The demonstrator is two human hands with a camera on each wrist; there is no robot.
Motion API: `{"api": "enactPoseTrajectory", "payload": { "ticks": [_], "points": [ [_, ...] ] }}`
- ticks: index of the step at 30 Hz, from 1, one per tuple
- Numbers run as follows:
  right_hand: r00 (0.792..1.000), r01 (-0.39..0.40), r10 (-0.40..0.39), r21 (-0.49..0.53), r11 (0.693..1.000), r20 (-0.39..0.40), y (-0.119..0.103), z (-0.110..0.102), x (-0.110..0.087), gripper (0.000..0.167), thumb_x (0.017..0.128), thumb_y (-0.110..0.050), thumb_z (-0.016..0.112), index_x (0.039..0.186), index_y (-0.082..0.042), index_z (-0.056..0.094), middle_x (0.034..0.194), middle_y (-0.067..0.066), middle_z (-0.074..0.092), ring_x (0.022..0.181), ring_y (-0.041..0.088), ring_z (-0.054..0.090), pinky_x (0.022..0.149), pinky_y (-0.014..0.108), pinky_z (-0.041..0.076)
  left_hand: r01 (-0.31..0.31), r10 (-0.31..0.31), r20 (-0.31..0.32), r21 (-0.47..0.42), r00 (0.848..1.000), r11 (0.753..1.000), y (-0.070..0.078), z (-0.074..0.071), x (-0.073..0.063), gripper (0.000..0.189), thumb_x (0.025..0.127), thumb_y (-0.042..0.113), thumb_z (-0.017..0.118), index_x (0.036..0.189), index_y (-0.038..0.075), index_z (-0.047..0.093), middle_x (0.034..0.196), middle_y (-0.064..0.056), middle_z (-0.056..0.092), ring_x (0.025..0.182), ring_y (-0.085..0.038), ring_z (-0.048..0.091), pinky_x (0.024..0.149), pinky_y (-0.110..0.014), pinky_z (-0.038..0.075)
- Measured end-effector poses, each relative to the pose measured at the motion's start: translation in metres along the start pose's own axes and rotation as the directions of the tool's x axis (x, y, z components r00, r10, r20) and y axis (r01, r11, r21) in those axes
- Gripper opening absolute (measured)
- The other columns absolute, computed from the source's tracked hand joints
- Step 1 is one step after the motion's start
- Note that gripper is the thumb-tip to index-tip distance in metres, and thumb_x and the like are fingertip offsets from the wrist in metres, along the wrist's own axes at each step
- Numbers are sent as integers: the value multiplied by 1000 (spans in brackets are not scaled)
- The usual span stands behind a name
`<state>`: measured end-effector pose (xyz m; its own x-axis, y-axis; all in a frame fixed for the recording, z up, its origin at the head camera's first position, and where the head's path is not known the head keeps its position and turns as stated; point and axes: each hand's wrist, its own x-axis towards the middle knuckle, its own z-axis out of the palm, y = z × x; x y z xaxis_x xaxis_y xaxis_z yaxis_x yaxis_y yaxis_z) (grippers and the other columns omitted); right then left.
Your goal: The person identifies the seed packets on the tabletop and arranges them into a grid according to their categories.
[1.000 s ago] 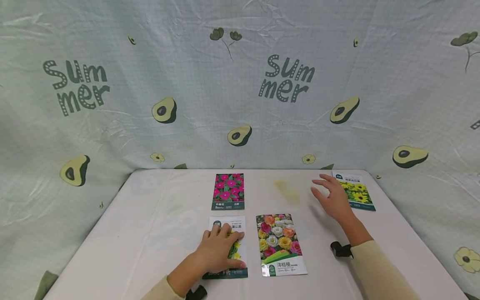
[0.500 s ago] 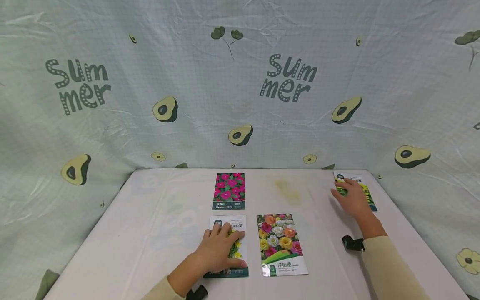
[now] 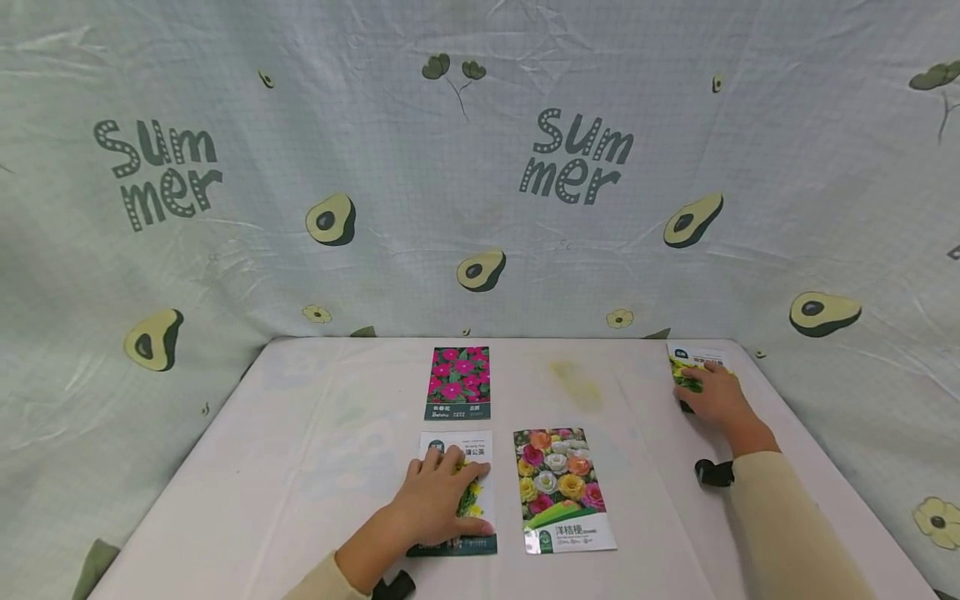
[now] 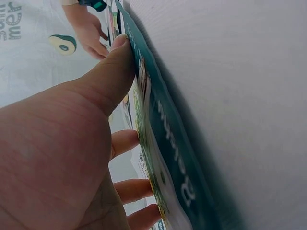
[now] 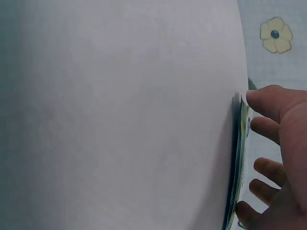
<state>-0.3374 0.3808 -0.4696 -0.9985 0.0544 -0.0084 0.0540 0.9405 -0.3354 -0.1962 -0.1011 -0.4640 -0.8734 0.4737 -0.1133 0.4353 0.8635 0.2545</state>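
Note:
My left hand [image 3: 435, 498] rests on a flower seed packet [image 3: 482, 485] with yellow blooms, its fingers spread over the front. In the left wrist view the thumb and fingertips touch that packet's face, and its dark green bottom strip [image 4: 175, 143] shows edge-on. At the back right, my right hand [image 3: 718, 402] lies over another seed packet [image 3: 688, 357] with yellow flowers, hiding most of its lower half. The right wrist view shows this packet [image 5: 236, 158] edge-on, with spread fingertips right at its face.
A seed packet with pink flowers [image 3: 457, 375] lies at the back middle. One with mixed roselike blooms [image 3: 561, 492] lies to the right of my left hand. A patterned curtain [image 3: 390, 167] hangs behind the white table [image 3: 300, 500].
My right hand has moved right and down onto the back-right packet, which it now partly covers. The left hand has stayed on its packet.

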Motion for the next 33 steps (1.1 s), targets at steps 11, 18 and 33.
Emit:
{"api": "enactPoseTrajectory", "payload": {
  "ticks": [11, 18, 33],
  "points": [
    [997, -54, 57, -56, 997, 48, 1, -6, 2, 60, 102, -33, 55, 149, 3, 44, 155, 40, 20, 139, 66, 23, 109, 74, 31, -9, 9, -2, 4, 1000, 1000, 1, 0, -2, 83, 78, 73, 72, 147, 31, 54, 122, -4, 46, 100, -24, 35, 80, -44, 31],
    [997, -41, 46, -92, 995, 59, 3, -8, 7, 61, 103, -33, 53, 148, 7, 42, 154, 41, 21, 138, 66, 24, 110, 72, 31, -8, 8, -9, 12, 1000, 1000, -1, 2, -1, 83, 78, 73, 72, 147, 31, 54, 121, -4, 46, 100, -24, 34, 80, -43, 31],
    [990, -2, 22, -145, 989, 139, 12, -11, 16, 65, 106, -38, 47, 151, 8, 37, 152, 44, 23, 137, 68, 24, 111, 73, 29, 0, 0, -5, 18, 1000, 1000, -1, 3, 1, 84, 77, 74, 72, 147, 32, 54, 121, -3, 46, 101, -24, 35, 80, -44, 31]
  ]
}}
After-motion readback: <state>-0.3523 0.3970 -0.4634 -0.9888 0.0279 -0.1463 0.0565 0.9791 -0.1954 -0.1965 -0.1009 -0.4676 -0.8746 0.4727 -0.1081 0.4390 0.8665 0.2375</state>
